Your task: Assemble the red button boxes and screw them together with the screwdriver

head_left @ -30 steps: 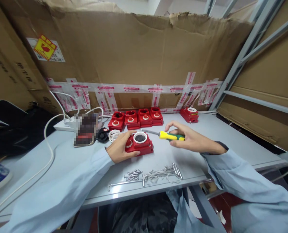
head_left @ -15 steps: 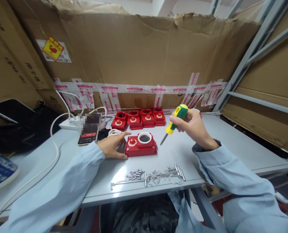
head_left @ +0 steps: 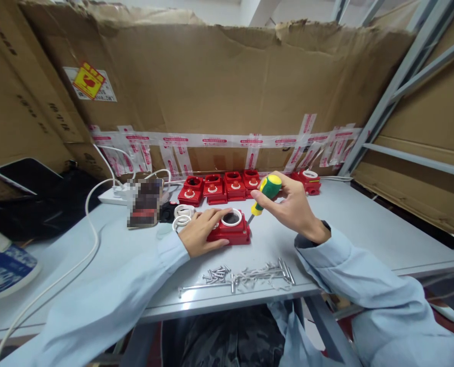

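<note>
My left hand [head_left: 202, 233] lies over the left part of a red box [head_left: 237, 236], gripping it with the thumb along the front and the fingers across the top. This box has a white ring around a dark round opening; its red dome is mostly hidden under my fingers. In my right hand [head_left: 293, 206] is a yellow-and-green screwdriver [head_left: 270, 187], tilted, its shaft pointing down at the box's right end. Whether the tip touches the box I cannot tell. White rings [head_left: 183, 211] lie just behind my left hand.
Several similar red boxes [head_left: 235, 187] stand along the back, another red box [head_left: 311, 182] at right. Screws [head_left: 216, 275], metal rods [head_left: 207, 287] and pale, thin pieces [head_left: 251, 275] lie near the front edge. A phone [head_left: 144, 206], power strip [head_left: 114, 195] and cable [head_left: 92, 229] occupy the left.
My left hand has moved right, from the box's left end onto its top. My right hand has brought the screwdriver left and its tip to the box's right end.
</note>
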